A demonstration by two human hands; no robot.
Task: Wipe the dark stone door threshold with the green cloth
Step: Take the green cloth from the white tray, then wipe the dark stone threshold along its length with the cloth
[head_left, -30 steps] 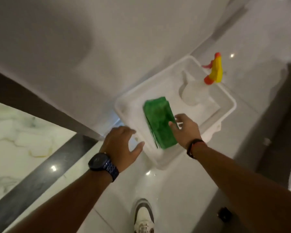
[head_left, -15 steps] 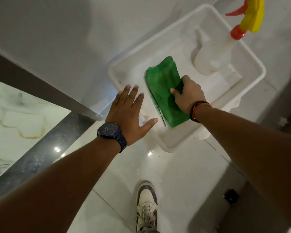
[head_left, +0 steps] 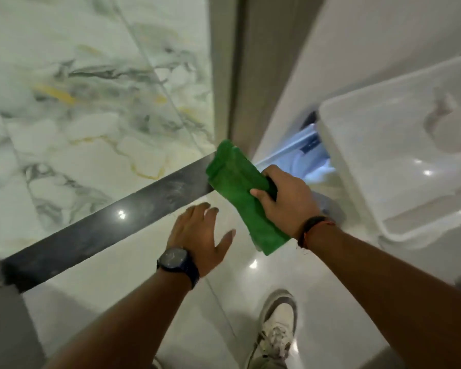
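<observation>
The folded green cloth [head_left: 240,193] is gripped in my right hand [head_left: 288,201], held in the air with its far end over the right end of the dark stone threshold [head_left: 91,235]. The threshold runs as a grey-black strip diagonally from lower left to the door frame. My left hand [head_left: 197,235], with a dark watch on the wrist, hovers open and empty above the white floor just in front of the threshold.
A white plastic tub [head_left: 399,161] stands on the floor at the right, against the white wall. The door frame [head_left: 240,75] rises at the threshold's right end. Marble floor [head_left: 77,115] lies beyond the strip. My shoe [head_left: 277,326] is at the bottom.
My right hand lifted the green cloth out of the white tub and carried it left to the threshold. The view swung left; the spray bottle is out of sight.
</observation>
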